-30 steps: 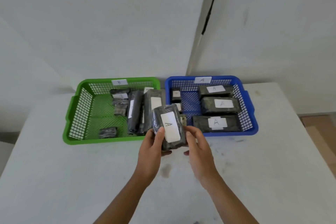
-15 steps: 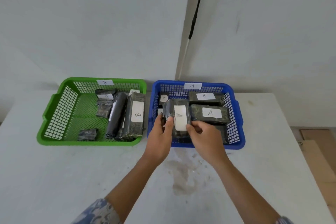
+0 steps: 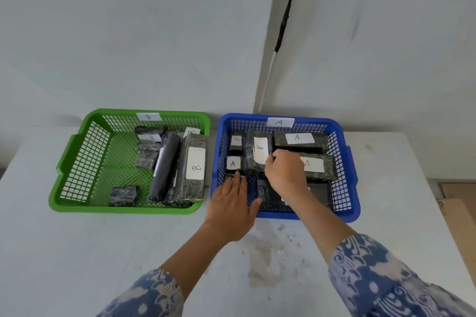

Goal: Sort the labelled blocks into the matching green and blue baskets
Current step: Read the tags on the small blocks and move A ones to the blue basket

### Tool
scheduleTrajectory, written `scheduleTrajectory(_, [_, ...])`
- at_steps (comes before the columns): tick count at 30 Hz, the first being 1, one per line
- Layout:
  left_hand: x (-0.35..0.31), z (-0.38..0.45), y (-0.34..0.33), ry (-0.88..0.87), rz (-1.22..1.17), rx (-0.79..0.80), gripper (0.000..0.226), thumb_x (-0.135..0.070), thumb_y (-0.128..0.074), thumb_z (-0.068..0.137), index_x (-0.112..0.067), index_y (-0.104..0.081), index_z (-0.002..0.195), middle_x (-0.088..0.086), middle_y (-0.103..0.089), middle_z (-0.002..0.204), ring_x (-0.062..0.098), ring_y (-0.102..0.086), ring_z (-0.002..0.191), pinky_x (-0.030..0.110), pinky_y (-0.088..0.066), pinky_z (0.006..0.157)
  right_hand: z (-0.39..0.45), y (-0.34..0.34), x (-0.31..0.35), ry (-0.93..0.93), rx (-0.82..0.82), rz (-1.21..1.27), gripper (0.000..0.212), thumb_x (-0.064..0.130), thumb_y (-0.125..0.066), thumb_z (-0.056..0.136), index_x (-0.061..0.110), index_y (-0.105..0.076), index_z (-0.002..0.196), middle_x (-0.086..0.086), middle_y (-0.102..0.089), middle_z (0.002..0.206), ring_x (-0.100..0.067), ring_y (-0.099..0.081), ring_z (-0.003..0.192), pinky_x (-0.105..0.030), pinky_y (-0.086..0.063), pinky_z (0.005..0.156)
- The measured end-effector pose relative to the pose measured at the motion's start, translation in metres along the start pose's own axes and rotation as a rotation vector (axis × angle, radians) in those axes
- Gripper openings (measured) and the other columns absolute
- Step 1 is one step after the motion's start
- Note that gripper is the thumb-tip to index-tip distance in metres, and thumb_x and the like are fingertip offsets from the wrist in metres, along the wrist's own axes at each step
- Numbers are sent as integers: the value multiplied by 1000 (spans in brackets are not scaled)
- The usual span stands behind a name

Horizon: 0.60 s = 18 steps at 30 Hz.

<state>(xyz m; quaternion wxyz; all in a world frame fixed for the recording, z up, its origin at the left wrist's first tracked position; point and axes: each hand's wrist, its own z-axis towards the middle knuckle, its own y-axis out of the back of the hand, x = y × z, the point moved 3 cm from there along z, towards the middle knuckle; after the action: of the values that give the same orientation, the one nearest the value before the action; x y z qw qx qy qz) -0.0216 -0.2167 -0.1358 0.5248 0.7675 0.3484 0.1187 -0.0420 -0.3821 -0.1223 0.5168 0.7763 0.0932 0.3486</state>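
A: Biggest first. White tabletop (image 3: 77,252), bare across the lower half of the frame. Green plastic mesh basket (image 3: 77,162) tagged B centre left, blue plastic mesh basket (image 3: 345,203) tagged A centre right, side by side against the wall.

B: What changed?

A: A second ago both hands held the dark wrapped block with a white A label (image 3: 257,154) in the air in front of the baskets. Now it lies inside the blue one, upper left part, between two small A blocks and the long ones.

B: So correct basket. Hands?

A: Right hand (image 3: 286,175) curled at the block's right edge, fingertips on it, looks like a pinch not yet let go. Left hand (image 3: 231,203) flat, fingers straight, resting over the blue basket's near-left corner, gripping nothing.

B: Room?

A: Blue basket nearly packed; block sits tight against its neighbours, so the fingers probably have to lift straight up. Green basket has bare floor on its left side. No loose blocks visible on the table, so sorting looks about finished.
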Motion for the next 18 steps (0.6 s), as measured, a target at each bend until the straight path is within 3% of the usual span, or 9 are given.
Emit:
scheduleTrajectory(8, [0,6,-3,18,16,27,78,-60,-11,102,-10,-1,161,11,-2,169,29,-14,154,42,-16,124,-3,0,0,27,-108,16,25,21,-49,101,10,-53,79,-5,-57,76,-21,-55,63,-28,-35,50])
scheduleTrajectory(13, [-1,7,-5,13,34,13,78,-60,-9,101,-10,-2,161,11,-2,169,28,-15,153,42,-17,124,-4,-7,4,40,-48,-82,12,19,-52,100,8,-55,95,-4,-56,82,-21,-56,70,-31,-39,53])
scheduleTrajectory(18, [-1,5,-5,5,45,-17,77,-59,-9,101,-9,-4,161,11,-4,169,29,-18,152,41,-18,123,-1,-6,-1,85,-26,-174,22,29,-53,102,10,-55,112,-6,-66,90,-27,-67,79,-33,-41,54])
